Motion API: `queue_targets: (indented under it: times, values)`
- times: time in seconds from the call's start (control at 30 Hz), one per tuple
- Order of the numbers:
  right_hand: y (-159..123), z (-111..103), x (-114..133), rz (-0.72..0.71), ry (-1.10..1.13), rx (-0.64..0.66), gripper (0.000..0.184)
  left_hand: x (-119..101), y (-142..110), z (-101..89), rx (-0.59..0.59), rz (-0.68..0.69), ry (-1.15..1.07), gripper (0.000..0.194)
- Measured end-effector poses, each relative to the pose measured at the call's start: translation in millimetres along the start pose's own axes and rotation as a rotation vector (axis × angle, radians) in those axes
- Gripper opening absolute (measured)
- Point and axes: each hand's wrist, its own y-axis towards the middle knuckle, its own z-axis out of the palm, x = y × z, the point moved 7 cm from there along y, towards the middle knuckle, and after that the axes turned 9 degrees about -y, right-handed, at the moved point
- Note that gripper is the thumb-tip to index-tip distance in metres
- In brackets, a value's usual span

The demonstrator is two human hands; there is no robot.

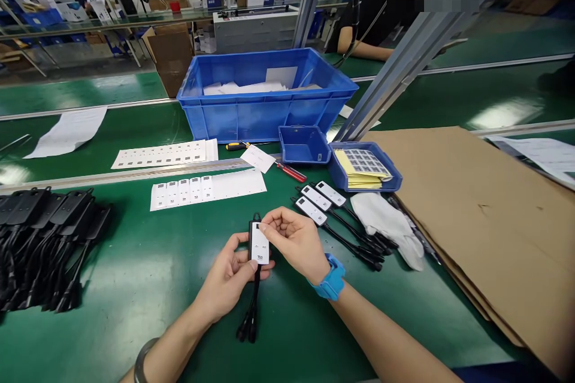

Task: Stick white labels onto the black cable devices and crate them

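Note:
My left hand (227, 278) is wrapped round a black controller box (250, 238) with a white label marked TS3 on its face, its cables hanging down toward me. My right hand (294, 239) pinches at the label's upper right corner; whether the fingertips hold the label's edge or press on it is hard to see. To the right lie 3 similar boxes (317, 197) with white labels, cables pointing right. Beyond my hands rests a sheet of white labels (233, 187), several labels still on its left part. A heap of unlabelled black boxes (49, 215) with cables lies at left.
A large blue bin (265, 114) holds papers. Before it are a small blue tray (305, 146), another tray (395, 182) with yellow-backed sheets, and a red screwdriver (291, 172). A white glove (386, 221) lies beside cardboard (485, 215). A metal post (404, 66) slants above; a co-worker's arm (366, 48) is behind.

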Motion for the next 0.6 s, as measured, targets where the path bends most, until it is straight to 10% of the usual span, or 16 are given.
queue_targets:
  times: [0.6]
  values:
    - [-0.6,-3.3,-2.3,-0.039,-0.177,-0.073,0.033,-1.6,0.5,0.5,0.011,-0.004,-0.017,0.03]
